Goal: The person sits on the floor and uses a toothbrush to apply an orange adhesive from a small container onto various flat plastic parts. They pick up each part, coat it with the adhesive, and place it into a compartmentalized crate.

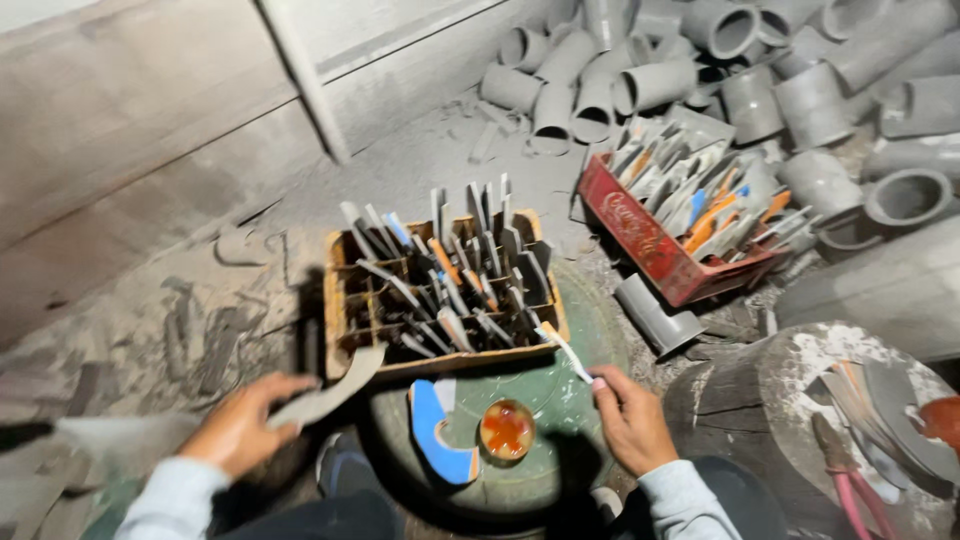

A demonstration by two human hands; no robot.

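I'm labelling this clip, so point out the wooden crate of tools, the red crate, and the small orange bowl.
wooden crate [338,300]: head view, on its left wall.
red crate [640,235]: head view, on its front side wall.
small orange bowl [507,430]: head view, on the middle of its inside.

Everything's coated in matt grey dust here. The divided crate [440,290] looks like rough bare wood, the red crate [650,245] like scuffed painted wood or plastic, can't tell. The pipe pieces [650,85] look dull grey plastic; the little bowl [507,430] is glossy.
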